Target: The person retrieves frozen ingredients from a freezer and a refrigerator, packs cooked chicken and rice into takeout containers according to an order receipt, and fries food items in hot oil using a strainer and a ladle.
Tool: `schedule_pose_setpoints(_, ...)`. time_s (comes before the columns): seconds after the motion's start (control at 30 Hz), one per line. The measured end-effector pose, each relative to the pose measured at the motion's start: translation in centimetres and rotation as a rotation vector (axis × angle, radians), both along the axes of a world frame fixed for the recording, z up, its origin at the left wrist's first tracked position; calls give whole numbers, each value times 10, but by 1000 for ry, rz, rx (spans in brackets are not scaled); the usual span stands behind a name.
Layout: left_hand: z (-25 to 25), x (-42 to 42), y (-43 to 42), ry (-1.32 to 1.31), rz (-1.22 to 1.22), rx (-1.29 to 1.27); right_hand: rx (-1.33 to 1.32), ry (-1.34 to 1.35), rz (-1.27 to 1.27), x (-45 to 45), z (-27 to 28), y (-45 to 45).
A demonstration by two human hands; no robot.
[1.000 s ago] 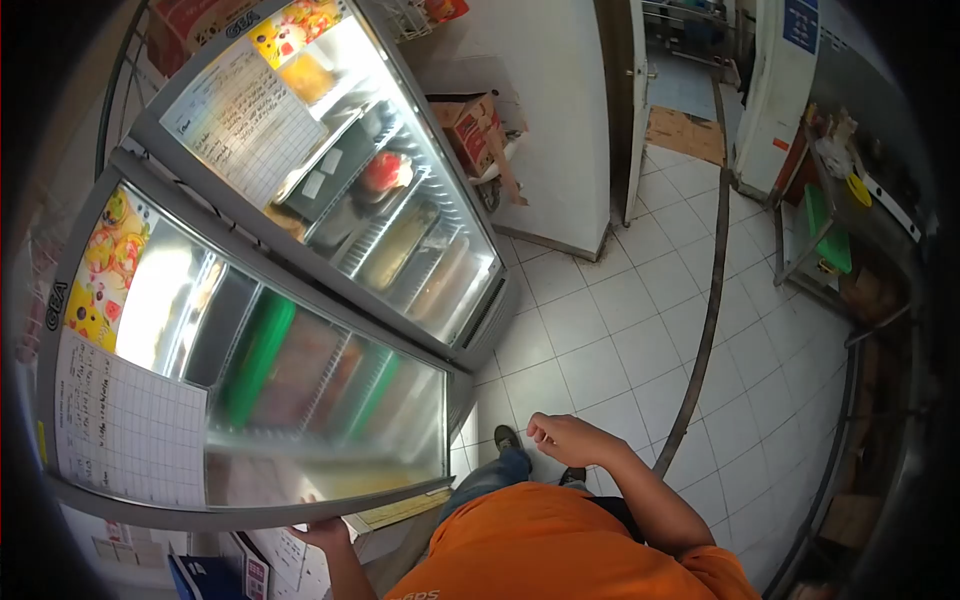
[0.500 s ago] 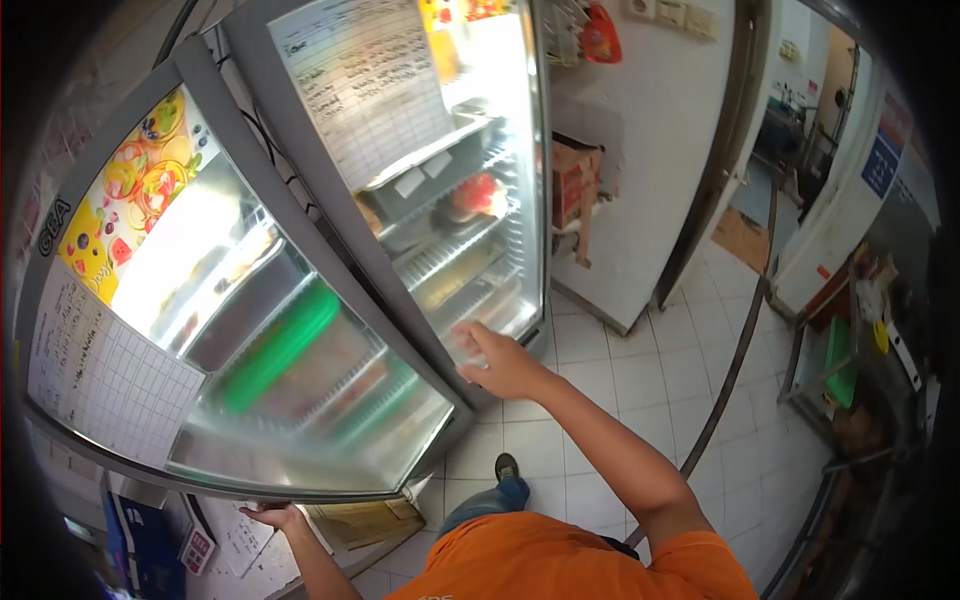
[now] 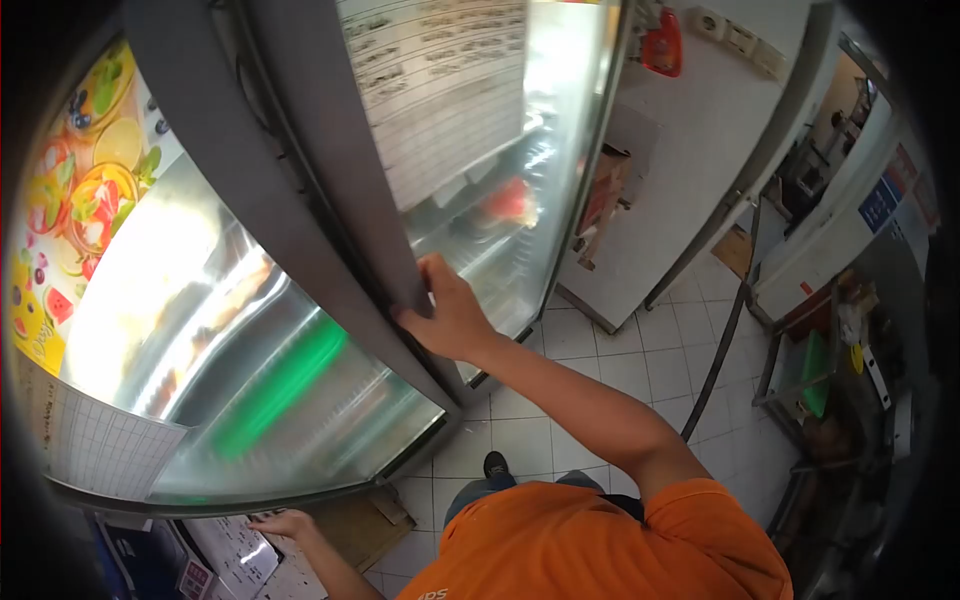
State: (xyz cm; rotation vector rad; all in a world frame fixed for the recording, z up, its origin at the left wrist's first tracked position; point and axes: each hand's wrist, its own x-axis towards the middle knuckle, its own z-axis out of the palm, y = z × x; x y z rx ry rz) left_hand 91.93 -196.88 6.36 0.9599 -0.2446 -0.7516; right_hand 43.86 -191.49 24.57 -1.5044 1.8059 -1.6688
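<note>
The left glass-door fridge (image 3: 270, 360) fills the left side, its lit shelves showing a green container (image 3: 285, 385). Beside it stands the right glass-door fridge (image 3: 480, 240), with a red item inside. My right hand (image 3: 448, 315) is at the near edge of the right fridge's door, thumb and fingers around the grey frame. My left hand (image 3: 285, 524) is below the lower edge of the left fridge's door, fingers stretched out and holding nothing, above a white paper sheet (image 3: 235, 555).
A black hose (image 3: 715, 365) runs over the tiled floor (image 3: 590, 405) to an open doorway. At the right stands a metal rack (image 3: 800, 380) with a green item. A cardboard box (image 3: 600, 200) is behind the right fridge. Blue folders (image 3: 135, 560) lie at lower left.
My right hand has risen from in front of my body to the right fridge's door frame. The view has moved closer to the fridges. My left hand stays low by the left door.
</note>
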Motion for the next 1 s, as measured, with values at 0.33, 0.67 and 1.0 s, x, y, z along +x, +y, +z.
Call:
schedule_pose_setpoints(0.33,-192,-212,106,-353,-1468,738,-205,-942,294,-86,-92,159)
schedule_pose_setpoints(0.67,-226,-506,-68,96,-1340,636,-253,-802,98,-188,-51,316)
schedule_pose_setpoints(1.0,-245,-636,-124,878,-891,350,-517,-714,-207,-312,-82,458)
